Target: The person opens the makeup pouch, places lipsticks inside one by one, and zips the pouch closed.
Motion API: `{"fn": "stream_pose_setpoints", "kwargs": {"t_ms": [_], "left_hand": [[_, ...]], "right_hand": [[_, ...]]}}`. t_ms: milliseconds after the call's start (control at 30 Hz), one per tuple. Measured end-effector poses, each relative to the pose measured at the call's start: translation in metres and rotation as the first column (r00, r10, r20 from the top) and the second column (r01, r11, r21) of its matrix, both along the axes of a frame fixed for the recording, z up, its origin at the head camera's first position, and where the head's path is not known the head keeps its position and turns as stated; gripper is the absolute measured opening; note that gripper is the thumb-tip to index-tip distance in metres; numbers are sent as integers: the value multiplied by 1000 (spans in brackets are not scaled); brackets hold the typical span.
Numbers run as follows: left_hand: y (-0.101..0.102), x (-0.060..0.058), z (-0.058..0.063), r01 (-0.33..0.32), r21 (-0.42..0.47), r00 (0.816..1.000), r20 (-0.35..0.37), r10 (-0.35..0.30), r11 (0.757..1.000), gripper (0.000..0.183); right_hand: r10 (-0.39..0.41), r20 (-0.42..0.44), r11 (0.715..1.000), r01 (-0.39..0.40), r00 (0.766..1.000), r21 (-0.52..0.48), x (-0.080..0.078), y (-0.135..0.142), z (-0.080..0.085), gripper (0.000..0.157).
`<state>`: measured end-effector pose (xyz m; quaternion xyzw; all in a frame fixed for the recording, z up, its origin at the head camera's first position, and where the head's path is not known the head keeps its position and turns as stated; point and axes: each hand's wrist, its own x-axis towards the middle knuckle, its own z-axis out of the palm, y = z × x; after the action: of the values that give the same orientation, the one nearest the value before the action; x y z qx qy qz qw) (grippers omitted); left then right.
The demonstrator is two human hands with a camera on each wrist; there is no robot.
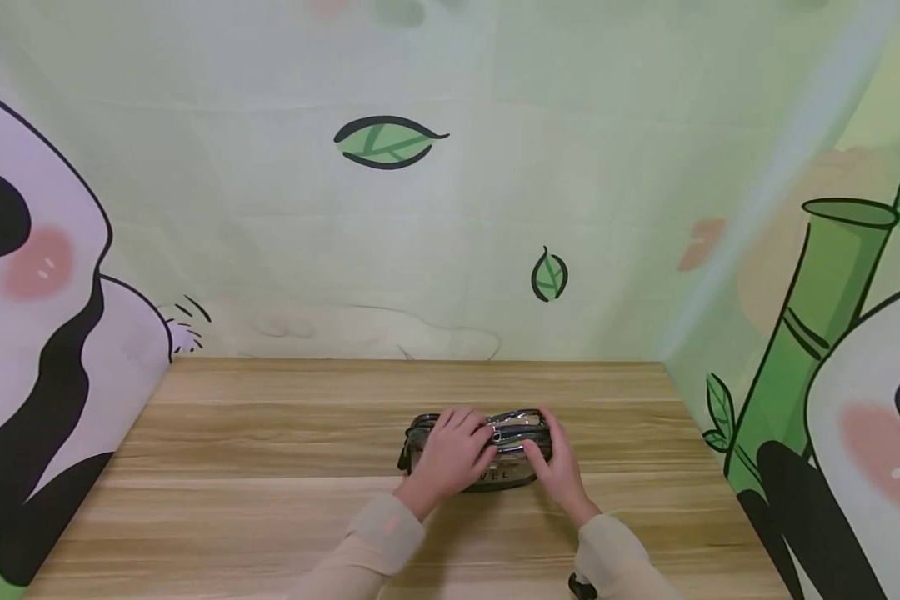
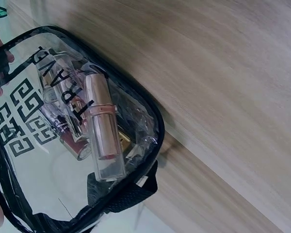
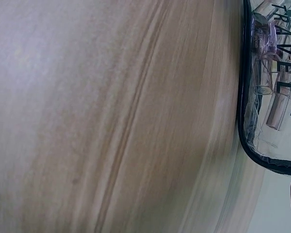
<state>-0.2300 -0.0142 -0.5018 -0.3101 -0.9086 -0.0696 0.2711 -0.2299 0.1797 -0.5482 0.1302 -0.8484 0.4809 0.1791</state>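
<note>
A clear makeup bag (image 1: 512, 478) with black piping and "TRAVEL" lettering stands on the table. My left hand (image 1: 453, 450) lies over its top left part, fingers bent at the black zipper edge beside a small metal zipper pull (image 1: 497, 434). Thumb and fingers of my right hand (image 1: 562, 468) grip the bag's right end. Through the clear side in the left wrist view, a rose-gold lipstick (image 2: 103, 121) shows among several cosmetic tubes (image 2: 70, 111). More tubes (image 3: 280, 110) appear in the right wrist view. The left fingertips are partly hidden.
The wood-grain table (image 1: 270, 425) ends at a printed cloth backdrop (image 1: 285, 208) with pandas and leaves. A black webbing loop (image 2: 136, 194) sticks out from the bag's end. Near the right sleeve is a small black object (image 1: 582, 587).
</note>
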Motion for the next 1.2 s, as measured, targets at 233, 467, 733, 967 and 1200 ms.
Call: {"fn": "stream_pose_setpoints", "kwargs": {"t_ms": [233, 467, 733, 967, 1200], "left_hand": [[7, 0, 6, -86, -63, 992, 83, 91, 994, 23], [13, 0, 15, -125, -139, 979, 141, 144, 982, 25], [17, -1, 18, -127, -205, 978, 135, 157, 971, 19], [17, 0, 14, -107, -195, 987, 99, 128, 975, 14], [15, 0, 14, -81, -178, 984, 142, 107, 981, 18]], "right_hand": [[-13, -10, 1000, 13, 1000, 9, 0, 1, 0, 54], [-15, -13, 1000, 15, 1000, 7, 1, 1, 0, 56], [-13, 13, 1000, 12, 1000, 28, 2, 0, 2, 57], [-15, 18, 999, 15, 1000, 34, 2, 0, 1, 56], [-11, 40, 1000, 10, 999, 21, 1, 1, 0, 56]]}}
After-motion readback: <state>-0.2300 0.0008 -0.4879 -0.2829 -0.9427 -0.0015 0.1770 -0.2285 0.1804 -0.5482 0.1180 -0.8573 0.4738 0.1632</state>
